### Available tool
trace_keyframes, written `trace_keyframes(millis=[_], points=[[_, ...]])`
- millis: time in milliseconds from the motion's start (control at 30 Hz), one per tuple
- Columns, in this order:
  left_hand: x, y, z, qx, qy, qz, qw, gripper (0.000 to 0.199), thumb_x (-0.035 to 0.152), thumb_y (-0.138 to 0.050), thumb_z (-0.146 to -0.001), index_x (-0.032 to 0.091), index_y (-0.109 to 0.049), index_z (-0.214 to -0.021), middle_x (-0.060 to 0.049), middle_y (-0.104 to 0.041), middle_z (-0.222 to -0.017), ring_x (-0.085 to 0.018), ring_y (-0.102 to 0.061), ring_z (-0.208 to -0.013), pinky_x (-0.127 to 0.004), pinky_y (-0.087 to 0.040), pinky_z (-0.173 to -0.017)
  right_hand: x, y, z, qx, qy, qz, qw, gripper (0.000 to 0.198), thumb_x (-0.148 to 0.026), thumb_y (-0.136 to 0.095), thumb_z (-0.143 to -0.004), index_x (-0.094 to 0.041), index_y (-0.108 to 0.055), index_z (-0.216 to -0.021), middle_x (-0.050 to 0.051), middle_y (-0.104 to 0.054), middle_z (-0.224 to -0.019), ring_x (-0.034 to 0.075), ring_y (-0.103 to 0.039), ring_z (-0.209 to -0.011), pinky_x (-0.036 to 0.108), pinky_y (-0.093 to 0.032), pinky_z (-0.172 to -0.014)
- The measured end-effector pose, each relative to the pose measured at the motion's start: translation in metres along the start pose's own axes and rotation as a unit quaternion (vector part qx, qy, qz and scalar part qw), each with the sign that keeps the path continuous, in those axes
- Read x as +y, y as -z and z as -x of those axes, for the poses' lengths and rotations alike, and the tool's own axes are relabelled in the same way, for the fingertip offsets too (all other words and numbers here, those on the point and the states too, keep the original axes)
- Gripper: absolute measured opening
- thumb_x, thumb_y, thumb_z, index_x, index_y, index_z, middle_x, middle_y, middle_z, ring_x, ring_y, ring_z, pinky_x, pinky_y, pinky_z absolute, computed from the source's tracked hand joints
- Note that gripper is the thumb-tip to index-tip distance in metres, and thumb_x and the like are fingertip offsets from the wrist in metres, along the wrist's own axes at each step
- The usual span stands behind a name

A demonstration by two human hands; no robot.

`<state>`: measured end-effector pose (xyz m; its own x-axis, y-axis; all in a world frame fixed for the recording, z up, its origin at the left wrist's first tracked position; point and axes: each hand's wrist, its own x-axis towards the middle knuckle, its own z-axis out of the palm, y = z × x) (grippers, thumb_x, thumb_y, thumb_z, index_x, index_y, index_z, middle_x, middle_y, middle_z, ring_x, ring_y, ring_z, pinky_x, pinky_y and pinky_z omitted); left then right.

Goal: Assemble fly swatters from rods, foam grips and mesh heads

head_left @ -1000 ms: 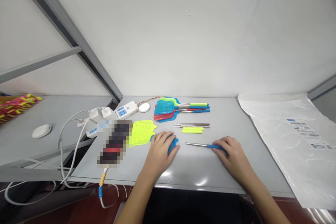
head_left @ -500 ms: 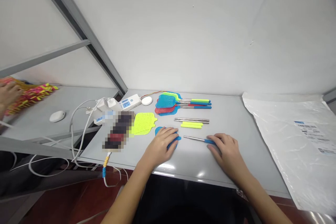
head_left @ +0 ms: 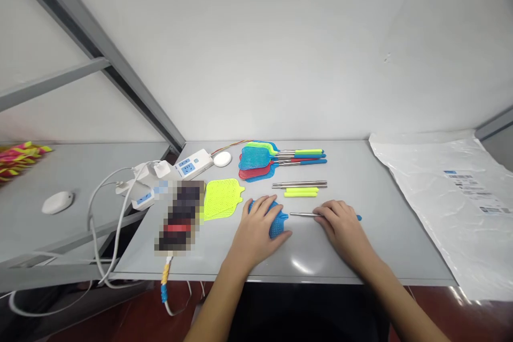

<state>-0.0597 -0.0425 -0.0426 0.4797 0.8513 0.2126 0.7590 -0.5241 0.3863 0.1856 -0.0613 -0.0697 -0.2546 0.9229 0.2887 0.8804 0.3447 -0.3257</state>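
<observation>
Under the fingers of my left hand [head_left: 259,227] lies a blue fly swatter head [head_left: 277,227], held flat on the table with its short neck pointing right. My right hand [head_left: 340,227] is closed around a metal rod [head_left: 301,214] with a blue grip, whose end shows past the fingers. The rod's bare tip points left at the neck, with a narrow gap between them. Just behind are several loose metal rods [head_left: 300,184] and yellow grips [head_left: 301,192]. Yellow swatter heads [head_left: 222,199] lie stacked to the left of my left hand.
Whole swatters [head_left: 256,157] in blue, red and yellow are piled at the back. A pixelated object [head_left: 180,219], a white power strip [head_left: 194,164], cables and a round white disc [head_left: 222,158] occupy the left. A white plastic bag [head_left: 441,197] covers the right end.
My right hand has shifted from the blue grip forward along the rod. The rod tip is closer to the blue head's neck. The camera view has turned, and the other person's hand has left view.
</observation>
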Motion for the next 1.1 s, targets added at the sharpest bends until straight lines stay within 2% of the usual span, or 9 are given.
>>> trace_keyframes(millis=[167, 400, 500, 567, 633, 733, 800, 900, 1100], points=[[-0.004, -0.001, -0.002, -0.015, -0.003, 0.013, 1.000, 0.041, 0.041, -0.058, -0.085, 0.028, -0.053, -0.124, -0.007, -0.047, -0.142, -0.029, -0.039, -0.130, -0.058, -0.019, -0.110, -0.004, -0.003, -0.002, -0.015, 0.011, -0.009, 1.000, 0.019, -0.028, -0.043, -0.097, -0.023, -0.061, -0.100, 0.007, -0.061, -0.096, 0.022, -0.053, -0.091, 0.038, -0.039, -0.080], [-0.003, 0.003, 0.000, -0.014, -0.013, 0.035, 0.999, 0.039, 0.039, -0.059, -0.085, 0.028, -0.055, -0.123, -0.007, -0.053, -0.135, -0.029, -0.044, -0.125, -0.058, -0.018, -0.111, -0.002, -0.005, -0.002, -0.002, 0.034, -0.035, 0.999, 0.020, -0.024, -0.042, -0.097, -0.023, -0.061, -0.102, 0.007, -0.064, -0.098, 0.021, -0.055, -0.091, 0.038, -0.040, -0.080], [-0.004, 0.004, 0.000, 0.013, -0.007, 0.061, 0.998, 0.041, 0.042, -0.060, -0.085, 0.028, -0.055, -0.123, -0.006, -0.052, -0.136, -0.029, -0.044, -0.125, -0.058, -0.018, -0.112, -0.003, -0.002, -0.001, 0.003, 0.046, -0.043, 0.998, 0.021, -0.023, -0.041, -0.097, -0.023, -0.061, -0.103, 0.007, -0.065, -0.096, 0.021, -0.056, -0.087, 0.037, -0.041, -0.077], [-0.006, 0.004, 0.001, 0.054, 0.021, 0.096, 0.994, 0.038, 0.039, -0.058, -0.087, 0.027, -0.054, -0.123, -0.007, -0.052, -0.136, -0.027, -0.044, -0.125, -0.055, -0.024, -0.110, -0.004, 0.001, 0.001, 0.003, 0.051, -0.044, 0.998, 0.021, -0.023, -0.041, -0.097, -0.023, -0.062, -0.103, 0.007, -0.065, -0.094, 0.020, -0.057, -0.085, 0.036, -0.042, -0.076], [-0.010, 0.003, 0.001, 0.120, 0.069, 0.141, 0.980, 0.031, 0.033, -0.054, -0.090, 0.026, -0.055, -0.120, -0.007, -0.055, -0.132, -0.025, -0.046, -0.123, -0.051, -0.032, -0.107, -0.006, 0.003, 0.003, -0.002, 0.052, -0.044, 0.998, 0.022, -0.024, -0.041, -0.097, -0.023, -0.062, -0.103, 0.007, -0.065, -0.093, 0.020, -0.057, -0.083, 0.036, -0.042, -0.075], [-0.016, 0.002, 0.003, 0.202, 0.127, 0.222, 0.946, 0.023, 0.029, -0.050, -0.092, 0.024, -0.058, -0.113, -0.007, -0.059, -0.125, -0.024, -0.051, -0.120, -0.047, -0.038, -0.105, -0.007, 0.004, 0.005, -0.010, 0.054, -0.046, 0.997, 0.022, -0.025, -0.041, -0.097, -0.023, -0.062, -0.104, 0.007, -0.065, -0.094, 0.020, -0.058, -0.085, 0.036, -0.042, -0.075], [-0.018, 0.003, 0.004, 0.215, 0.139, 0.285, 0.924, 0.022, 0.029, -0.050, -0.092, 0.024, -0.059, -0.111, -0.007, -0.060, -0.124, -0.023, -0.052, -0.121, -0.046, -0.040, -0.105, -0.007, 0.005, 0.006, -0.013, 0.056, -0.046, 0.997, 0.021, -0.024, -0.042, -0.097, -0.023, -0.061, -0.104, 0.007, -0.065, -0.095, 0.020, -0.058, -0.086, 0.036, -0.042, -0.075], [-0.019, 0.005, 0.005, 0.197, 0.142, 0.364, 0.899, 0.020, 0.030, -0.051, -0.091, 0.023, -0.061, -0.108, -0.007, -0.061, -0.123, -0.023, -0.053, -0.120, -0.044, -0.039, -0.106, -0.007, 0.005, 0.007, -0.020, 0.053, -0.047, 0.997, 0.019, -0.023, -0.042, -0.097, -0.023, -0.060, -0.104, 0.007, -0.064, -0.096, 0.020, -0.057, -0.087, 0.036, -0.042, -0.075], [-0.023, 0.006, 0.005, 0.240, 0.187, 0.428, 0.851, 0.020, 0.031, -0.046, -0.094, 0.020, -0.062, -0.096, -0.007, -0.067, -0.114, -0.023, -0.057, -0.117, -0.047, -0.038, -0.106, -0.008, 0.007, 0.008, -0.032, 0.038, -0.052, 0.997, 0.018, -0.026, -0.041, -0.097, -0.024, -0.058, -0.103, 0.006, -0.064, -0.095, 0.020, -0.056, -0.087, 0.036, -0.043, -0.077]])
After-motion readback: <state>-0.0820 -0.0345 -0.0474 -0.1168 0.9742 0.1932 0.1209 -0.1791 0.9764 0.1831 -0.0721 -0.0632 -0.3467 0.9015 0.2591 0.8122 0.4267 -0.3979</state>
